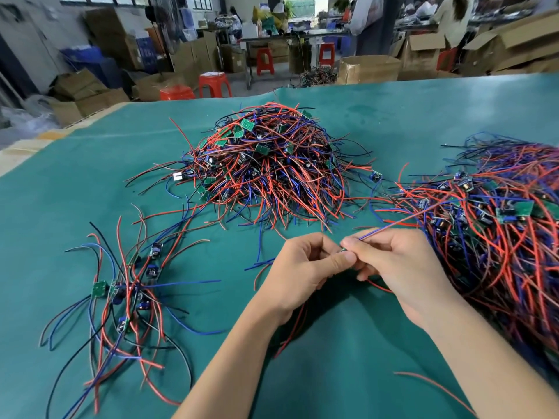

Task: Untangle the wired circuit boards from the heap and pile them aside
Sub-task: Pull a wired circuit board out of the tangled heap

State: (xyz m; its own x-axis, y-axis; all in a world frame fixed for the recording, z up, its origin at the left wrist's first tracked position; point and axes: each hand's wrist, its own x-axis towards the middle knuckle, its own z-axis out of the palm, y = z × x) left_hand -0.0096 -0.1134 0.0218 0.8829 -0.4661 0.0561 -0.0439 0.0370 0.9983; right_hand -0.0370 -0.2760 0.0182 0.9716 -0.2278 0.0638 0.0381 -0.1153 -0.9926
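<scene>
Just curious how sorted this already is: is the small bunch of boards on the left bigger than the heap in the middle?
No, the left bunch holds only a few boards, while the middle heap is a tall mound.

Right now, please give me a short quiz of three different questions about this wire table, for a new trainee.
1. True or false: both hands pinch the same small piece between them.
2. Which group of wired boards is smallest? A) the middle heap B) the left group C) the right mass
3. Fill in: the taut wires from the right hand run toward the ____ mass.

Key: 1 true, the left hand and right hand meet at it; 2 B; 3 right.
</scene>
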